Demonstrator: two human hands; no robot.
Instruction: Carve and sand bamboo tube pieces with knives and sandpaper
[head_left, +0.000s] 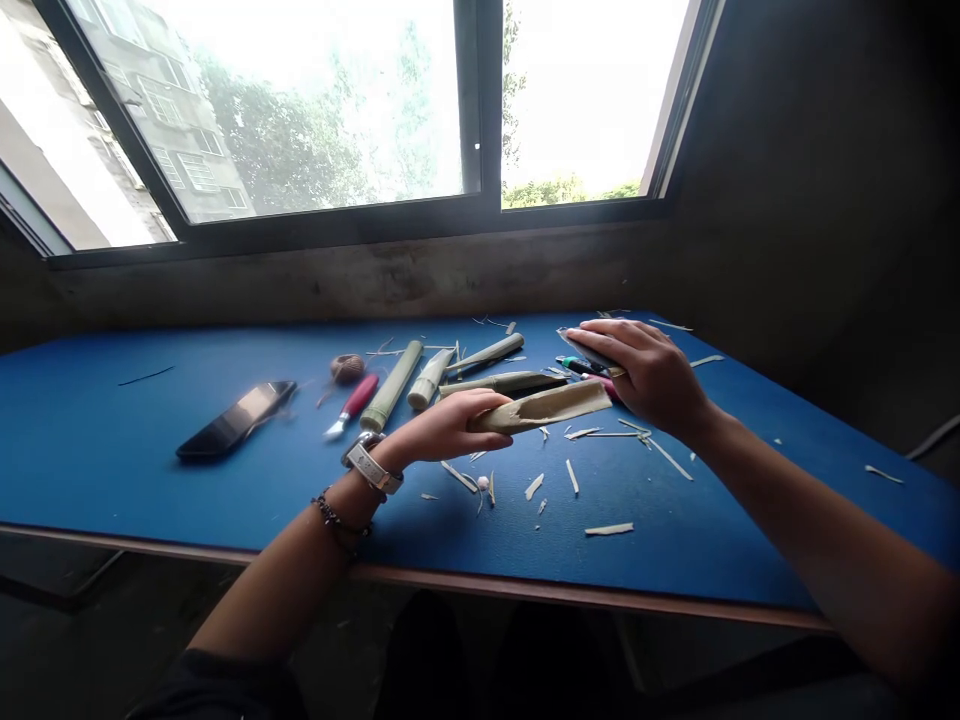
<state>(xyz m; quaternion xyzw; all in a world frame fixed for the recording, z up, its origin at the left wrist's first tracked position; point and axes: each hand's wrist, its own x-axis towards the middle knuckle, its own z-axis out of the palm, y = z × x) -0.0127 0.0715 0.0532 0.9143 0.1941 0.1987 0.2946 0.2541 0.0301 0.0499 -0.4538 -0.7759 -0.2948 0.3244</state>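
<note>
My left hand (465,425) is wrapped round one end of a split, hollowed bamboo piece (562,403), which points right above the table. My right hand (645,365) is closed on a flat grey object (589,348), partly hidden under the fingers, just beyond the bamboo's far end. Past my left hand lie a dark split bamboo piece (510,382), a thin bamboo piece (491,352), a short bamboo tube (430,380) and a longer tube (394,385). Beneath my right hand, pens or tool handles (576,365) show in part.
The blue table (300,500) has bamboo shavings (609,529) scattered near its front and right. On the left are a black phone (236,422), a red-handled knife (356,402) and a ball of twine (348,368). A window stands behind the table.
</note>
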